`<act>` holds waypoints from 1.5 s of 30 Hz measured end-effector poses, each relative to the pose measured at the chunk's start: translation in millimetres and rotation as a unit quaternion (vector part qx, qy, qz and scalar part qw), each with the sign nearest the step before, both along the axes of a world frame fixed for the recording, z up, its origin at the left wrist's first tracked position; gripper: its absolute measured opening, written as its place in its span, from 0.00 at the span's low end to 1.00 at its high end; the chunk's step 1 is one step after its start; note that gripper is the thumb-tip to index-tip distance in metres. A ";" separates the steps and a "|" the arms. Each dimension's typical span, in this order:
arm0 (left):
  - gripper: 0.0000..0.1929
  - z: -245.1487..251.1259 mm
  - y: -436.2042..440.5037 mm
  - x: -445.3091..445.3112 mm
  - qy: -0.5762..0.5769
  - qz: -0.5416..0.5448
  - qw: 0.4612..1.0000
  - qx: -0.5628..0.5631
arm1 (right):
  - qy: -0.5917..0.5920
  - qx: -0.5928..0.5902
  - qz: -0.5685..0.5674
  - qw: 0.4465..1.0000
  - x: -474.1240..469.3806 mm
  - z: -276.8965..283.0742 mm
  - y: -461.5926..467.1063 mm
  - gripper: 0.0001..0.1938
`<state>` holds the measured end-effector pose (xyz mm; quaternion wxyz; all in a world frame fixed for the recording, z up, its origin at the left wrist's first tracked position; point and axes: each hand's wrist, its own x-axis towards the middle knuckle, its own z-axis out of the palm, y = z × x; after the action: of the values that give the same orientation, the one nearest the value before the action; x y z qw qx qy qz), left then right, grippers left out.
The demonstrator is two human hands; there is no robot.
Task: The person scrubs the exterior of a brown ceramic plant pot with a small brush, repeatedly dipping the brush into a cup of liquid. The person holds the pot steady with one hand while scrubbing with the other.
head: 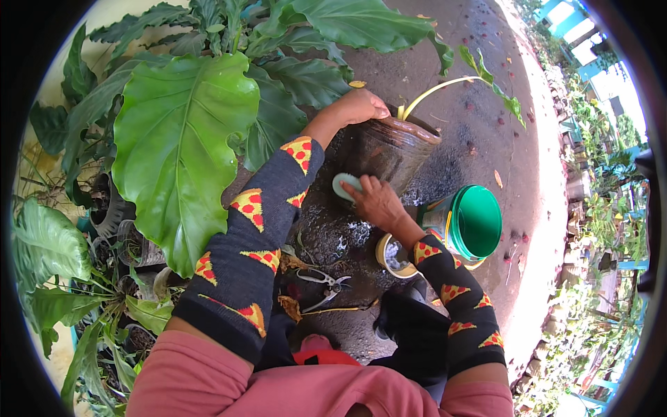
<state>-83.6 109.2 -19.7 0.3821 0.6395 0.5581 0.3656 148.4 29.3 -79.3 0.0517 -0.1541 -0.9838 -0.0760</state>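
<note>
A brown glazed plant pot stands tilted on the wet ground, with a pale curved stem bearing a few leaves rising from its mouth. My left hand grips the pot's rim at its near-left edge. In my right hand is a pale green scrubbing brush, held low against or close beside the pot's side; its bristles are mostly hidden. Below that wrist sits a small cream tub of water. A green bucket with a yellow handle is to its right.
Open pruning shears lie on the ground near my feet, beside dry leaves and a thin yellow stalk. Large-leaved plants crowd the left side and top. Several potted plants line the left wall.
</note>
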 end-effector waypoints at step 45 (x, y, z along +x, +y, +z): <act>0.12 -0.6 2.4 3.3 -0.040 0.022 0.999 -0.025 | 0.100 0.062 -0.038 0.992 -8.6 -20.5 3.8 0.31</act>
<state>-80.3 111.6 -20.3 0.4119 0.6022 0.5650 0.3854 139.9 33.1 -99.8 0.1563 -0.1949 -0.9605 -0.1229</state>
